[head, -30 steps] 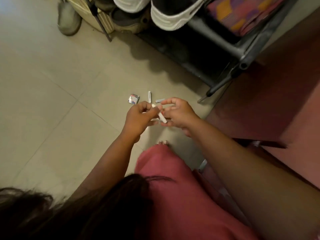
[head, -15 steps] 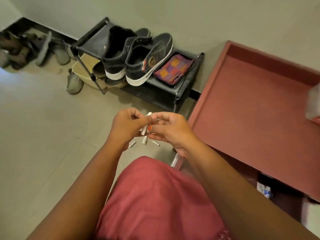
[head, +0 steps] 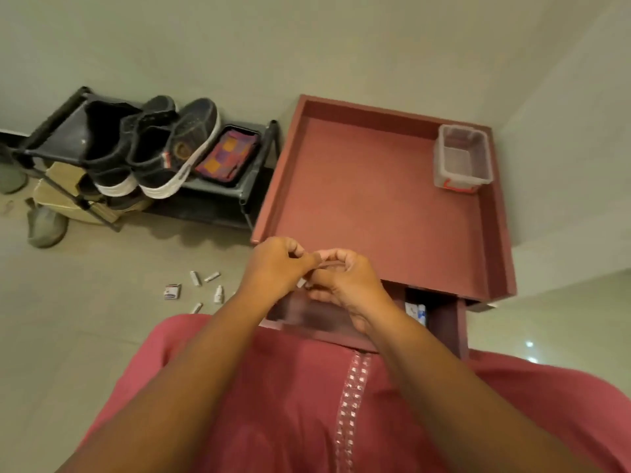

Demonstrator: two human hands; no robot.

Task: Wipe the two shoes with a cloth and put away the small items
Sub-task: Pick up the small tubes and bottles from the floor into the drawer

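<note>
My left hand (head: 273, 268) and my right hand (head: 345, 285) meet over the front edge of a red cabinet top (head: 375, 206). Together their fingers pinch a small white stick-like item (head: 301, 282), mostly hidden between them. Several small white tubes (head: 195, 278) and a little packet (head: 172, 291) lie on the floor to the left of my hands. Two black shoes with white soles (head: 160, 148) stand on a black rack (head: 51, 131). A folded red, purple and orange cloth (head: 227, 155) lies in a black tray on the rack beside them.
A clear plastic box with a red handle (head: 461, 158) sits at the cabinet top's far right corner. An open compartment (head: 416, 312) below the top holds a small white box. Grey footwear (head: 46, 227) lies on the floor by the rack.
The view rose from the floor toward the cabinet. Both hands came up off the floor with the small white item and now hold it over the cabinet's front edge.
</note>
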